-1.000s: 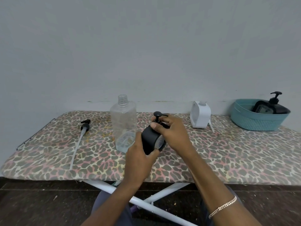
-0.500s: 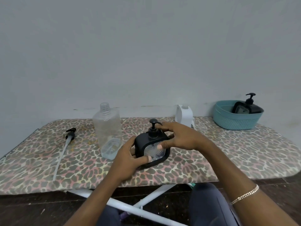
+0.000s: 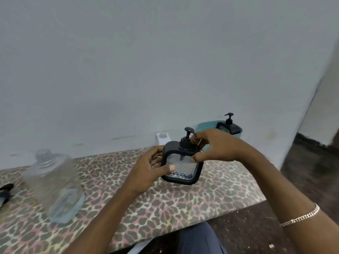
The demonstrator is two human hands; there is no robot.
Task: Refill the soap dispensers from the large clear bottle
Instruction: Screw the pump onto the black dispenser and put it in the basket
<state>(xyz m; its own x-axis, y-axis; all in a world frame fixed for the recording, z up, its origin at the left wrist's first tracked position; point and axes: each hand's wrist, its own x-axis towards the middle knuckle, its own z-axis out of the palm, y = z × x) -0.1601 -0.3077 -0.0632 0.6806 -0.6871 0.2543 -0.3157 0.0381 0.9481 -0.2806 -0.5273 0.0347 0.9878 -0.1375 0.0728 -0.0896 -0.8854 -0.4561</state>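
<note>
Both hands hold a black-framed soap dispenser (image 3: 182, 169) with a clear window and a black pump, upright above the leopard-print board (image 3: 165, 204). My left hand (image 3: 148, 169) grips its left side, thumb across the window. My right hand (image 3: 214, 147) holds its top right, fingers behind the pump. The large clear bottle (image 3: 55, 187), uncapped and nearly empty, stands at the left. A second black dispenser (image 3: 228, 126) sits in a teal basket (image 3: 203, 127) behind my right hand.
A white dispenser (image 3: 162, 137) stands against the wall behind the held one. A black pump head (image 3: 5, 191) lies at the far left edge. The board's front edge runs diagonally; dark floor lies to the right, by a wall corner.
The view has swung left and closer. The dispenser has been lifted off the board, now upright in both hands and nearer the basket. The large bottle has not moved.
</note>
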